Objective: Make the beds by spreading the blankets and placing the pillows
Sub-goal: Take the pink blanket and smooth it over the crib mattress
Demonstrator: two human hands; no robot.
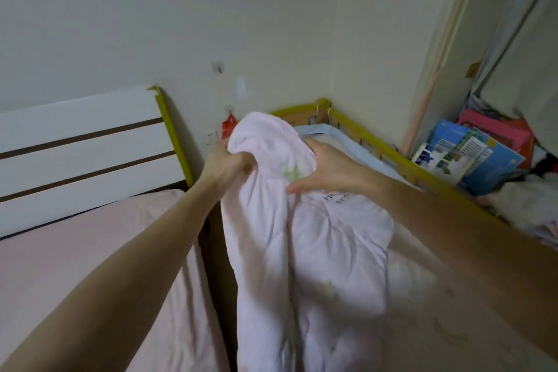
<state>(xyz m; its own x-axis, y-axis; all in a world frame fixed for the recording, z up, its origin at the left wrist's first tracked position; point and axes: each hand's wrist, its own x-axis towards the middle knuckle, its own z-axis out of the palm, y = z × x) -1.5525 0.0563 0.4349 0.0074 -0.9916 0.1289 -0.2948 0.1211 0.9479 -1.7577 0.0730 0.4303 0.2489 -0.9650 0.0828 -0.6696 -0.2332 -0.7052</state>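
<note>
Left hand bunches the soft pink quilted blanket; right hand clasps its rumpled top fold.

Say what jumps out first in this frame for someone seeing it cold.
The pale pink blanket in the middle, bunched and lifted, with the left hand gripping its top and the right hand clasping its side. To the left, a bed with a pink sheet and a white striped headboard. On the right, behind the small bed's yellow-edged rail, a heap of colourful books in the corner.
</note>
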